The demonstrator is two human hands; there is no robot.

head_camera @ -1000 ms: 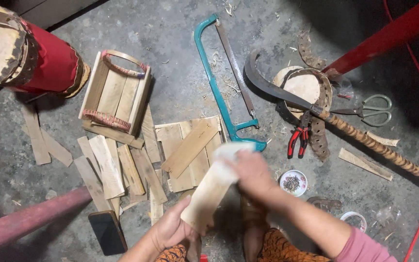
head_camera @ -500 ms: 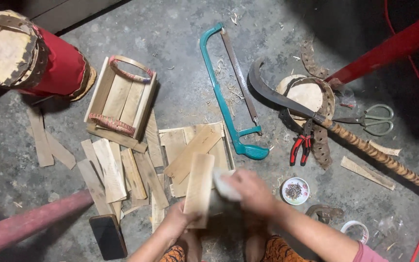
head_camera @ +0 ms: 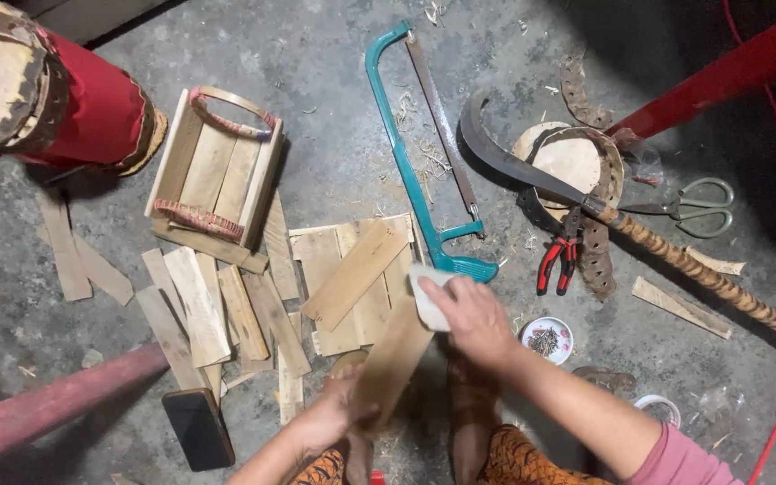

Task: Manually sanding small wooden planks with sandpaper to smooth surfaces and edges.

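a slat in one hand, a pale pad in the other

my left hand (head_camera: pixel 330 415) was curled shut around the lower end of a flat wooden slat (head_camera: pixel 392 364), which leaned up and away from me, just above my knees. my right hand (head_camera: pixel 473 319) had its fingers folded over a pale sanding pad (head_camera: pixel 427 296), pressed against the slat's upper end.

a small wooden tray (head_camera: pixel 213 171) with wrapped handles sat on the floor, holding nothing but its own plank bottom. a little white dish (head_camera: pixel 547 339) near my right wrist held a dark pinch of tiny bits, too small to tell.

the concrete floor (head_camera: pixel 316 63) was grey, rough and dusted with shavings. loose wood strips (head_camera: pixel 226 310) lay in a heap by the tray. a teal hacksaw (head_camera: pixel 415 171), a curved sickle (head_camera: pixel 532 171) with a banded handle, red pliers (head_camera: pixel 554 265) and scissors (head_camera: pixel 693 207) lay beyond.
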